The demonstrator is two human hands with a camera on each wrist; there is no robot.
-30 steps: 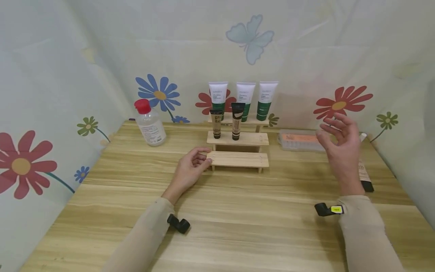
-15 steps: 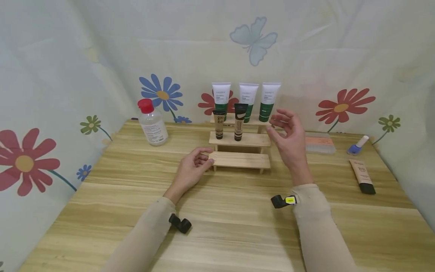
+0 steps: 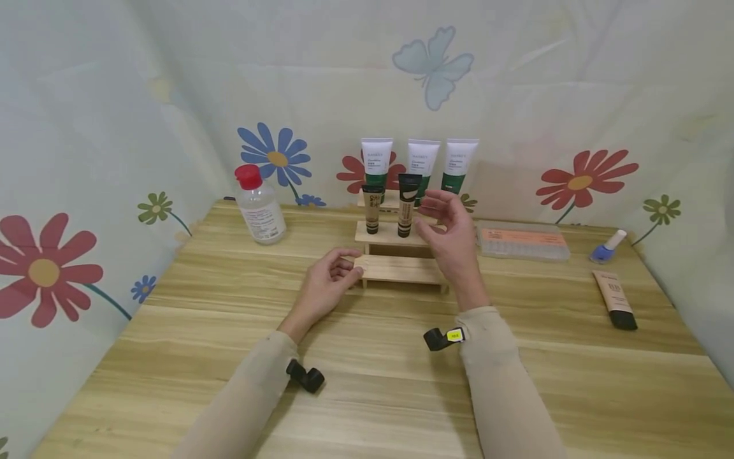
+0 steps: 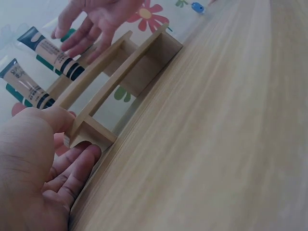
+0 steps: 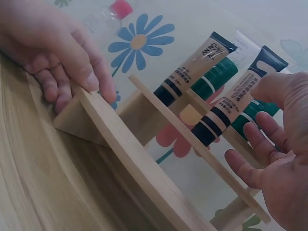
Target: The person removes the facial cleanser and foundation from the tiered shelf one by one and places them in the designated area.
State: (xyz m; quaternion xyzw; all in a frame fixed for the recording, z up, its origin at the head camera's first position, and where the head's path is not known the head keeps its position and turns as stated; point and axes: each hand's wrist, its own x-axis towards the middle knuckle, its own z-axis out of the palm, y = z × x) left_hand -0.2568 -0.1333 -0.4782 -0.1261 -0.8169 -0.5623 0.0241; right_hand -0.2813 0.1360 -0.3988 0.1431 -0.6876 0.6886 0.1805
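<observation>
My left hand (image 3: 327, 280) pinches the left end of the bottom step of a three-step wooden display stand (image 3: 401, 270), its thumb over the board in the left wrist view. On the middle step stand two small beige tubes with dark ends, a left tube (image 3: 372, 210) and a right tube (image 3: 406, 207). My right hand (image 3: 453, 239) is just right of the right tube, its fingers parted and loosely bent. In the right wrist view the thumb overlaps that tube (image 5: 240, 96); whether it touches cannot be told. Three white-and-green tubes (image 3: 376, 156) stand on the top step.
A clear bottle with a red cap (image 3: 260, 213) stands left of the stand. To the right lie a clear plastic case (image 3: 523, 242) with an orange label and a beige BB tube (image 3: 615, 299). A blue nail polish bottle (image 3: 604, 250) stands near them.
My right hand has moved left from above the plastic case to beside the right beige tube, uncovering the case, nail polish and BB tube. The left hand has stayed on the stand.
</observation>
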